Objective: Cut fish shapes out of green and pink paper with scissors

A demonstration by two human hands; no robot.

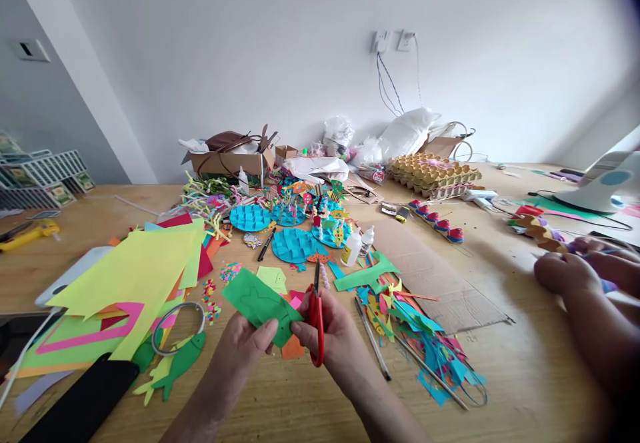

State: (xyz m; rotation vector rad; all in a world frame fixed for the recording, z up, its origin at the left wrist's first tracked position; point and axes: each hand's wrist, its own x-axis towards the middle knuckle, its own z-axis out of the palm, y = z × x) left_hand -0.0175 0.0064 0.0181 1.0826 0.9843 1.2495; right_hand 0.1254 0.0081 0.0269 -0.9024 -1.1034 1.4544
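Observation:
A strip of green paper (pixel 260 304) with a fish outline drawn on it is pinched in my left hand (pixel 243 344). My right hand (pixel 334 328) grips red-handled scissors (pixel 317 330), their blades pointing away from me, and its fingers also touch the right end of the paper. Beyond my hands lie a pale yellow-green paper piece (pixel 271 279) and a round blue base (pixel 295 246). Left of my left hand, cut-out green and yellow paper fish (pixel 181 363) lie by a roll of tape (pixel 178 328).
Stacked coloured paper (pixel 135 263) covers the left side. Paper scraps (pixel 440 343), a pen (pixel 373 340) and cardboard (pixel 440 276) lie right. White glue bottles (pixel 351 248) stand beyond my hands. Another person's hands (pixel 575 270) work at the far right, near painted egg-carton pieces (pixel 537 226).

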